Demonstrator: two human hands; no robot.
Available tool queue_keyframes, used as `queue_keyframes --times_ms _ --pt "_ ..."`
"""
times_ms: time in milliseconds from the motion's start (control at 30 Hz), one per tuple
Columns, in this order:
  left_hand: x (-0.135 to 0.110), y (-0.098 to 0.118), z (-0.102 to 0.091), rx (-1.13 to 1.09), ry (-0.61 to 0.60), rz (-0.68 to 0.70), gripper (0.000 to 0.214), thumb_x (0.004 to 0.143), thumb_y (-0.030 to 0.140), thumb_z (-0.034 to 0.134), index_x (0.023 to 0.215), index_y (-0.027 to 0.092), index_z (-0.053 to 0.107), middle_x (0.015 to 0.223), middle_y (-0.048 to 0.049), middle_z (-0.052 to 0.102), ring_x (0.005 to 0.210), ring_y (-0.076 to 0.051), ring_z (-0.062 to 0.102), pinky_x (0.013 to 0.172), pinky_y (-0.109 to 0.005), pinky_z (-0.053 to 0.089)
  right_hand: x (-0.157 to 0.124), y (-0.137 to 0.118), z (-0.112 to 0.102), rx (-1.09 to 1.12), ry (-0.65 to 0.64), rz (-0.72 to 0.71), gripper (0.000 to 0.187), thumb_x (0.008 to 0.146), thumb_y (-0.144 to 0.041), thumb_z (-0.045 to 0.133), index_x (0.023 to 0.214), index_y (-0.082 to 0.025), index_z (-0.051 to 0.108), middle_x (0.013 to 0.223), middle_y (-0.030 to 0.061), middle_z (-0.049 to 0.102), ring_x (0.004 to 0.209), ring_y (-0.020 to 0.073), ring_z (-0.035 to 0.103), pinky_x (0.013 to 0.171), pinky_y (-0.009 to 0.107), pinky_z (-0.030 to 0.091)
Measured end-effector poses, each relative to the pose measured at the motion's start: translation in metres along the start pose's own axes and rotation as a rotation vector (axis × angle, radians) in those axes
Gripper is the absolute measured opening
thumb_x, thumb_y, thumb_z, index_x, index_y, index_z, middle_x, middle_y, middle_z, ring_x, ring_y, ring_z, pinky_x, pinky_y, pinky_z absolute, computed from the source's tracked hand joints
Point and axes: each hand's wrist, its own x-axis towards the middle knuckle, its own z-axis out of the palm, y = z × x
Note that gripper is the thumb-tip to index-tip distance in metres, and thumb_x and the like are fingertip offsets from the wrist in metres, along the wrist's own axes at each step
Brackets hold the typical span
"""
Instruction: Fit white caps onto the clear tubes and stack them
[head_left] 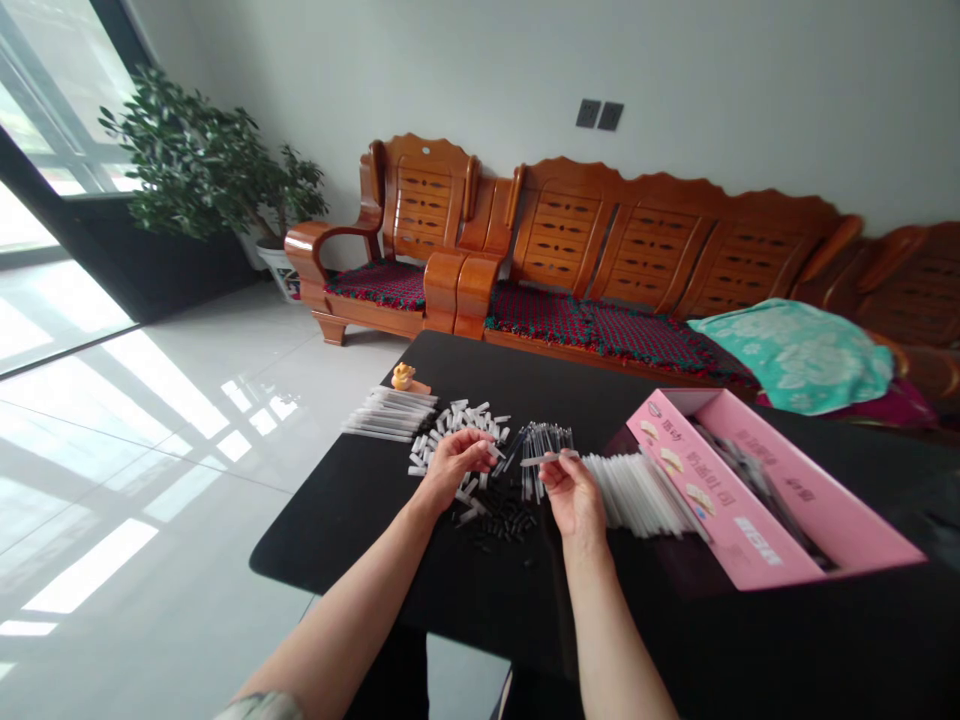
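Above the black table, my left hand (456,466) pinches a small white pen cap (494,451) between thumb and fingers. My right hand (576,496) grips a whitish pen barrel (537,461), which points left toward the cap but stays apart from it. Around and behind my left hand is a pile of white pen caps (459,416). Loose black pen plugs (510,522) are scattered between my forearms. Thin pen refills (547,437) lie in a bunch behind my right hand. To its right is a row of pale pen barrels (641,492).
Several white pens (390,413) lie at the table's (337,525) far left, beside a small yellow figurine (403,376). A pink open box (731,500) with dark items inside stands at the right. Behind the table is a wooden sofa (570,225) with a turquoise cloth (799,355).
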Motion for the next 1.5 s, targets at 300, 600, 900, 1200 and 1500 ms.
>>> queue_keyframes --times_ms 300,600,900,1200,1500 --pt "0.004 -0.010 -0.011 0.742 0.252 0.169 0.017 0.081 0.026 0.061 0.088 0.016 0.072 0.059 0.0004 0.062 0.052 -0.012 0.057 0.055 -0.022 0.042 0.002 -0.003 0.000 -0.003 0.011 -0.053 0.021 0.060 -0.014 0.080 0.078 -0.016 0.069 0.071 0.0074 0.076 0.058 0.0189 0.073 0.055 0.026 0.061" --pt "-0.014 0.008 0.010 0.967 -0.391 0.396 0.012 0.082 0.024 0.066 0.085 0.020 0.076 0.077 -0.0024 0.066 0.067 -0.012 0.058 0.064 -0.021 0.042 0.003 -0.003 -0.003 -0.001 0.014 -0.070 0.020 0.062 -0.014 0.078 0.079 -0.016 0.068 0.071 0.0067 0.076 0.059 0.0189 0.073 0.056 0.027 0.061" --pt "-0.040 -0.006 0.042 1.139 -0.944 0.495 0.014 0.075 0.029 0.075 0.085 0.019 0.072 0.079 -0.0027 0.066 0.066 -0.014 0.061 0.059 -0.022 0.043 0.004 -0.003 -0.004 -0.002 0.004 -0.077 0.018 0.065 -0.013 0.076 0.080 -0.017 0.068 0.073 0.0058 0.077 0.060 0.0176 0.073 0.056 0.026 0.061" --pt "-0.016 0.003 0.023 0.628 -0.376 0.236 0.025 0.085 0.033 0.062 0.098 0.016 0.073 0.071 -0.0037 0.066 0.058 -0.012 0.059 0.055 -0.021 0.045 0.007 -0.001 -0.009 0.007 0.014 -0.096 0.017 0.067 -0.014 0.075 0.081 -0.017 0.068 0.073 0.0048 0.077 0.060 0.0169 0.073 0.057 0.026 0.061" --pt "-0.003 -0.004 -0.001 0.076 -0.127 0.021 0.036 0.077 0.040 0.072 0.097 0.010 0.069 0.074 -0.0047 0.066 0.058 -0.012 0.060 0.051 -0.020 0.046 0.001 -0.002 0.002 -0.042 -0.004 -0.116 0.022 0.064 -0.015 0.078 0.082 -0.018 0.066 0.073 0.0039 0.076 0.059 0.0183 0.073 0.055 0.027 0.061"
